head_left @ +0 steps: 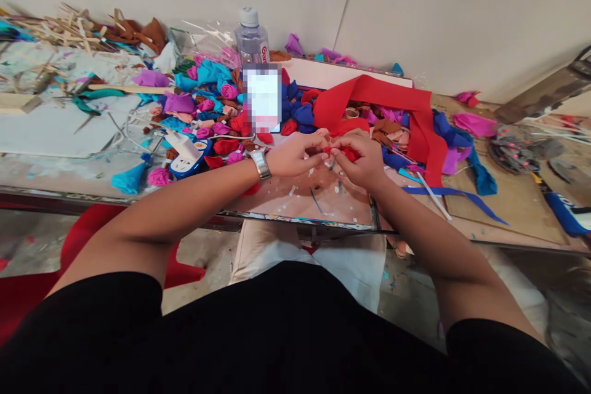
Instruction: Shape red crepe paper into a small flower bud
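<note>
Both hands meet over the front of the table, fingers pinched around a small piece of red crepe paper (348,152). My left hand (295,155), with a watch (261,164) on its wrist, grips the paper's left end between thumb and fingers. From the other side my right hand (360,159) pinches the same piece, its fingers curled over most of it. Just behind them lies a long red crepe paper strip (369,98), folded loosely across the pile. Several rolled paper flowers (229,92) in pink, blue and red spread out to the left.
A phone with a blurred screen (263,98) leans against a water bottle (252,40). Left of my hands sits a power strip (188,161) with a charger. Green-handled pliers (95,98) and wood sticks (69,28) lie far left. A blue strip (462,194) crosses cardboard (521,212) at right.
</note>
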`<move>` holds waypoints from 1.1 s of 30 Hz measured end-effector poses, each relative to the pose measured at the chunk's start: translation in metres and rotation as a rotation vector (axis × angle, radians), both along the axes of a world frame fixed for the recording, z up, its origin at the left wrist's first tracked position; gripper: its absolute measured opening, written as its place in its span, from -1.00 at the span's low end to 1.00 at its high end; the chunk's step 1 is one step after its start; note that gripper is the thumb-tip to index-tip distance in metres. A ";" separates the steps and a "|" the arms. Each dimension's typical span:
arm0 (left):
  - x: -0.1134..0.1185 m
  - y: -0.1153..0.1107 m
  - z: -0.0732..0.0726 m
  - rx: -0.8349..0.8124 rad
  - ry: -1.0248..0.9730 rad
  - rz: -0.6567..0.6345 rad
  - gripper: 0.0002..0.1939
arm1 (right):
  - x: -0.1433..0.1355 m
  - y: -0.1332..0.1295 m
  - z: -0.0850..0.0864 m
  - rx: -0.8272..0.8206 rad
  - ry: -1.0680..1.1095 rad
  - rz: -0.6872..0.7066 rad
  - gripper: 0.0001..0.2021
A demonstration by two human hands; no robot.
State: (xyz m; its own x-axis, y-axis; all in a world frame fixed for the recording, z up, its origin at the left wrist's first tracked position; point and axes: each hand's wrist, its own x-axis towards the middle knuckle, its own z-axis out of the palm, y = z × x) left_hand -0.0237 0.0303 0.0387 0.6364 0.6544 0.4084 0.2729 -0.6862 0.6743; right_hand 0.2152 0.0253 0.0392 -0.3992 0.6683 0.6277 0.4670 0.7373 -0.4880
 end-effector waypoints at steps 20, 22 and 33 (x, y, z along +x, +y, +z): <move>0.002 -0.003 0.002 0.137 -0.070 0.114 -0.64 | -0.003 0.001 -0.007 0.122 -0.012 -0.006 -0.68; 0.006 -0.004 0.002 -0.077 -0.165 0.058 -0.59 | -0.001 0.002 -0.005 0.216 -0.061 -0.019 -0.73; -0.003 0.000 -0.003 0.587 0.254 0.187 -0.68 | -0.004 -0.001 -0.005 -0.039 0.035 -0.011 -0.59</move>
